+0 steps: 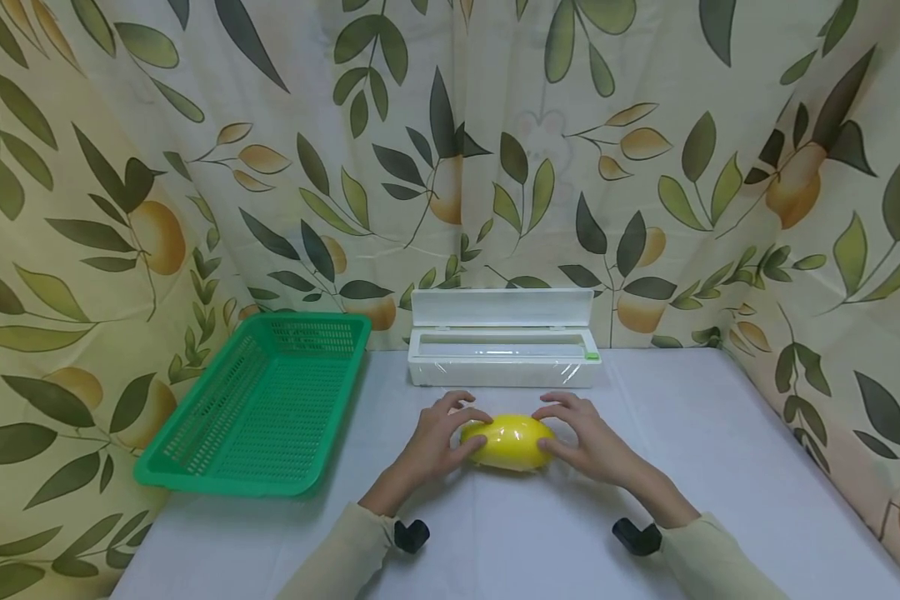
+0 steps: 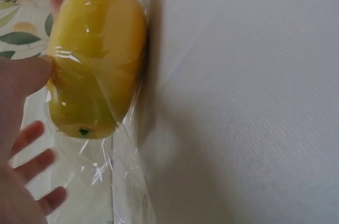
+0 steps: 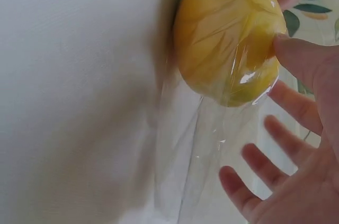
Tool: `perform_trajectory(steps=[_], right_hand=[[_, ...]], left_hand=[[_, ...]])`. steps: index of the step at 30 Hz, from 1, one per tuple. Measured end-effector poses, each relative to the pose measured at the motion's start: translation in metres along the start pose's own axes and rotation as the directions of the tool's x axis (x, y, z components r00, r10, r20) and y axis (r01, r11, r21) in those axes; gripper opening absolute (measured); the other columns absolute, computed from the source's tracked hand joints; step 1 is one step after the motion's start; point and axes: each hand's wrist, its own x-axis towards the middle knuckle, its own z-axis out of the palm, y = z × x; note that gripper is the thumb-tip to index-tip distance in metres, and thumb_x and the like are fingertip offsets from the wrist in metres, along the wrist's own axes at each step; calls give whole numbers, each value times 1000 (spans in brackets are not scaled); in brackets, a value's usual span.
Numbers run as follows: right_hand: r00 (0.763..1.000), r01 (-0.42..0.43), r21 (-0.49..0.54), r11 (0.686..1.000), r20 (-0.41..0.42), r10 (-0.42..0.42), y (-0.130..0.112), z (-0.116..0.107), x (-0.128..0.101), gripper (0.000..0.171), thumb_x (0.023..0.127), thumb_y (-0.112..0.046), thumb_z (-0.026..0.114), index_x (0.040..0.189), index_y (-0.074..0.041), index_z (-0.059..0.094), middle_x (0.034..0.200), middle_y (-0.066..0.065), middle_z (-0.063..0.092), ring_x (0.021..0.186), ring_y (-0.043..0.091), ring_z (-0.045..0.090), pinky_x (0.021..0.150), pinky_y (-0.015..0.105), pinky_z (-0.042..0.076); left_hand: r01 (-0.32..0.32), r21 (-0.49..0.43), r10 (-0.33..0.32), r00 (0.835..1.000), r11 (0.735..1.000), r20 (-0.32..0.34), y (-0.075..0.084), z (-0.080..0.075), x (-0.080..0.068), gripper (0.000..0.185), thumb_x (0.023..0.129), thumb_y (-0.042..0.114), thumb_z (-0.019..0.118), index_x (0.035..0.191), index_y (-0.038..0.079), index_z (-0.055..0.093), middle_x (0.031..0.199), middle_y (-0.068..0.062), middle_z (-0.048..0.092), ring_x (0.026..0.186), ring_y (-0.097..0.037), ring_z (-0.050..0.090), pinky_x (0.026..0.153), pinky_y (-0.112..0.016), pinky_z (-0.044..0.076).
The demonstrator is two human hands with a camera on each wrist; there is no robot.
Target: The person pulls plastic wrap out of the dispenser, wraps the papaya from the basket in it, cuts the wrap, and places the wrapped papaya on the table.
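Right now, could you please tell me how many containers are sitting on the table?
2. A green basket stands at the left of the table, and a white wrap dispenser box with its lid raised stands at the back, behind the wrapped yellow fruit. None seems hidden.

bare table (image 1: pixel 720 467) lies open right of the mango (image 1: pixel 510 442) and in front of it; the wrap dispenser (image 1: pixel 502 346) blocks just behind, the green basket (image 1: pixel 262 408) stands left.
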Motion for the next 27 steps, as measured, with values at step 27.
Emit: perform_trajectory(steps=[27], right_hand=[[988, 89, 16, 996, -125, -86, 4, 10, 12, 17, 97, -14, 72, 114, -15, 72, 117, -1, 71, 112, 25, 66, 96, 52, 54]], left_hand=[[-72, -31, 69, 995, 997, -67, 5, 2, 12, 24, 97, 28, 74, 116, 15, 75, 116, 3, 73, 111, -14, 65, 101, -41, 48]])
